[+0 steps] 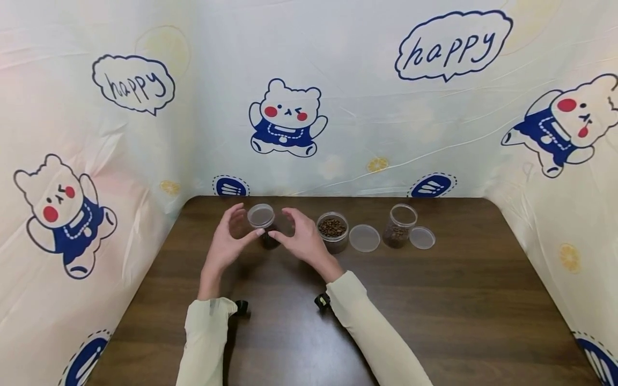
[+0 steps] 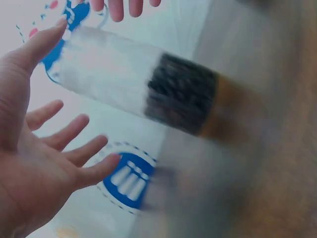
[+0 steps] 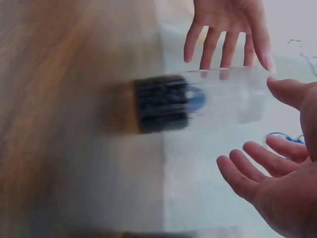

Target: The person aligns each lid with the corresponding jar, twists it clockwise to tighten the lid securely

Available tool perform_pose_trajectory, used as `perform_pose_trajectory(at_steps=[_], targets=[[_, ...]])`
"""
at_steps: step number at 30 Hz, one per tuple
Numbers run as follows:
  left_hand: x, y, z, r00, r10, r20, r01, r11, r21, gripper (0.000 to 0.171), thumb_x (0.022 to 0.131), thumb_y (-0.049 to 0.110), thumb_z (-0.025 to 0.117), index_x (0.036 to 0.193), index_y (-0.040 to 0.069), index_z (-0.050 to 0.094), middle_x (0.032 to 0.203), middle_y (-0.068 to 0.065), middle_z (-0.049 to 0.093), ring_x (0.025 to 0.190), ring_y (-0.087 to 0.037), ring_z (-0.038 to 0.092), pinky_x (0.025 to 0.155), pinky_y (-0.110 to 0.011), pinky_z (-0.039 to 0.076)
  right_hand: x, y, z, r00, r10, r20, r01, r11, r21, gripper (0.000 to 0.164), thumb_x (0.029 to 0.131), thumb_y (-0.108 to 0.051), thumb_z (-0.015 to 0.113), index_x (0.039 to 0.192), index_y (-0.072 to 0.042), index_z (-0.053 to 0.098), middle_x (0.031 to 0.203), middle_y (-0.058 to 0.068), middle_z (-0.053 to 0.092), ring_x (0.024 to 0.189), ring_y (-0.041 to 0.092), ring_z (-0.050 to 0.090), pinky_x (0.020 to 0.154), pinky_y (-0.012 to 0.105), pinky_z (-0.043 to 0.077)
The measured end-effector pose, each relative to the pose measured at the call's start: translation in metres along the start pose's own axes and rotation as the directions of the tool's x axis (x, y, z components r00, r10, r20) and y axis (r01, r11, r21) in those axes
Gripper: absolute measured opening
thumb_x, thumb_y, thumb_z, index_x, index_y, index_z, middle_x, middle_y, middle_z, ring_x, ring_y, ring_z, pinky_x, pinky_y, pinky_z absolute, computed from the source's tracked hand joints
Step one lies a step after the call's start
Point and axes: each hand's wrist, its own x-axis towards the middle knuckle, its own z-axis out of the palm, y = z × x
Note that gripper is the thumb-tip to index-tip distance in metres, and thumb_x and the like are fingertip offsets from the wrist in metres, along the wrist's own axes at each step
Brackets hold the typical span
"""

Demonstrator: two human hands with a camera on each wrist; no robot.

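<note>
A tall clear jar (image 1: 261,215) stands upright at the back left of the table, with a frosted, lid-like top. Dark pieces (image 2: 183,94) fill its lower part, as the left wrist view shows. My left hand (image 1: 229,238) is spread on the jar's left side, its fingers apart from the wall. Mirroring it on the right is my right hand (image 1: 305,238), fingers spread and gently bent. Both thumbs point inward at the jar's near side, their tips almost meeting close to its upper part. Neither hand grips the jar.
Right of my right hand stands an uncovered jar (image 1: 336,245) of brown beans or pellets, a round lid (image 1: 364,238) beside it. Farther right are another uncovered jar (image 1: 397,236), partly filled, and a smaller lid (image 1: 422,238). A printed cloth (image 1: 357,123) hangs behind the wooden table (image 1: 434,311).
</note>
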Motion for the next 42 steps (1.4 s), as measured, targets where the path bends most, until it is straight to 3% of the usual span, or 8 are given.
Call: perform_pose_trajectory(at_steps=[5, 11, 14, 19, 25, 31, 42], targets=[[0.0, 0.026, 0.001, 0.992, 0.091, -0.086, -0.08, 0.99, 0.12, 0.086, 0.087, 0.037, 0.088, 0.158, 0.016, 0.042, 0.158, -0.016, 0.048, 0.15, -0.038, 0.043, 0.124, -0.061, 0.035, -0.011, -0.011, -0.019, 0.998, -0.056, -0.009, 0.056, 0.998, -0.024, 0.06, 0.095, -0.034, 0.08, 0.145, -0.007, 0.058, 0.141, 0.013, 0.066, 0.124, 0.029, 0.067, 0.105, 0.044, 0.057], [0.0, 0.057, 0.007, 0.956, 0.274, -0.11, -0.245, 0.945, 0.218, 0.078, 0.081, 0.027, 0.093, 0.147, 0.012, 0.055, 0.149, -0.015, 0.052, 0.137, -0.034, 0.05, 0.118, -0.06, 0.042, -0.018, -0.016, -0.042, 0.983, -0.18, -0.019, 0.176, 0.976, -0.132, 0.055, 0.095, -0.031, 0.081, 0.14, -0.005, 0.062, 0.139, 0.015, 0.067, 0.128, 0.03, 0.065, 0.108, 0.047, 0.054], [-0.001, 0.069, 0.015, 0.94, 0.331, -0.084, -0.308, 0.928, 0.21, 0.074, 0.08, 0.023, 0.093, 0.145, 0.013, 0.058, 0.149, -0.014, 0.053, 0.135, -0.032, 0.052, 0.113, -0.061, 0.046, -0.02, -0.014, -0.054, 0.975, -0.218, -0.034, 0.209, 0.962, -0.178, 0.057, 0.094, -0.031, 0.082, 0.14, -0.004, 0.062, 0.141, 0.015, 0.066, 0.133, 0.031, 0.063, 0.113, 0.048, 0.05], [-0.001, 0.078, 0.031, 0.923, 0.385, -0.022, -0.38, 0.916, 0.126, 0.074, 0.082, 0.019, 0.092, 0.147, 0.012, 0.055, 0.149, -0.012, 0.056, 0.137, -0.028, 0.054, 0.117, -0.057, 0.046, -0.022, -0.004, -0.078, 0.969, -0.23, -0.09, 0.207, 0.955, -0.211, 0.059, 0.092, -0.033, 0.084, 0.139, -0.005, 0.062, 0.141, 0.013, 0.065, 0.132, 0.03, 0.063, 0.112, 0.047, 0.051], [-0.003, 0.078, 0.053, 0.932, 0.358, 0.052, -0.361, 0.929, 0.081, 0.079, 0.086, 0.025, 0.09, 0.153, 0.018, 0.05, 0.152, -0.007, 0.056, 0.139, -0.028, 0.057, 0.116, -0.052, 0.048, -0.026, 0.014, -0.106, 0.975, -0.179, -0.134, 0.153, 0.971, -0.186, 0.061, 0.089, -0.033, 0.087, 0.138, -0.006, 0.063, 0.138, 0.013, 0.067, 0.126, 0.03, 0.065, 0.105, 0.047, 0.056], [-0.001, 0.073, 0.073, 0.936, 0.336, 0.109, -0.343, 0.938, 0.049, 0.084, 0.085, 0.028, 0.091, 0.157, 0.024, 0.047, 0.155, -0.006, 0.055, 0.142, -0.031, 0.057, 0.115, -0.049, 0.05, -0.034, 0.035, -0.129, 0.986, -0.113, -0.121, 0.084, 0.971, -0.222, 0.066, 0.088, -0.037, 0.087, 0.14, -0.006, 0.062, 0.144, 0.013, 0.064, 0.131, 0.033, 0.062, 0.108, 0.052, 0.052], [0.002, 0.058, 0.111, 0.964, 0.214, 0.159, -0.22, 0.975, 0.019, 0.099, 0.083, 0.036, 0.092, 0.163, 0.023, 0.035, 0.162, -0.012, 0.047, 0.149, -0.033, 0.049, 0.12, -0.051, 0.044, -0.045, 0.064, -0.146, 0.996, 0.09, 0.019, -0.081, 0.953, -0.292, 0.087, 0.083, -0.043, 0.09, 0.152, -0.008, 0.051, 0.16, 0.016, 0.048, 0.15, 0.04, 0.044, 0.121, 0.06, 0.039]])
